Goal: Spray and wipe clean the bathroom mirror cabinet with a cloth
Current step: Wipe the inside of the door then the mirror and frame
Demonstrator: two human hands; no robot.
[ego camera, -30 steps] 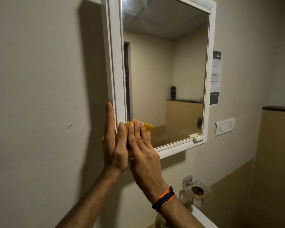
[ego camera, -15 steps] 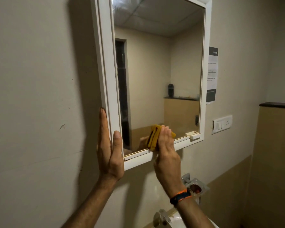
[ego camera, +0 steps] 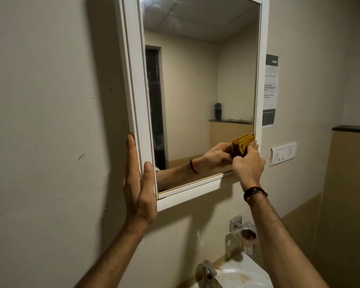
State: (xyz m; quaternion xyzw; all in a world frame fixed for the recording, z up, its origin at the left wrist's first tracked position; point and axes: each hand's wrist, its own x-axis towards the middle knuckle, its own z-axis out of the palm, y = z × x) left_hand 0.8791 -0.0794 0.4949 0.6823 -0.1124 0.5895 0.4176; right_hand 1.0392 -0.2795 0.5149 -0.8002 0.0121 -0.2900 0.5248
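Sliding rightward along the bottom of the glass, the right hand (ego camera: 247, 165) has carried the folded yellow cloth (ego camera: 243, 144) from the lower-left corner to the lower-right corner of the mirror cabinet (ego camera: 133, 84).

Its fingers are curled round the cloth and press the folded pad against the mirror glass (ego camera: 197, 84) just inside the white frame, apparently to work the edge where grime tends to collect. The left hand (ego camera: 138, 183) has stayed flat and open, fingers straight up along the cabinet's left side and thumb on the front frame, likely steadying the door so that it does not swing under the wiping pressure. Below, a washbasin (ego camera: 245, 273) and a wall-mounted holder (ego camera: 246, 233) sit well clear of both hands.
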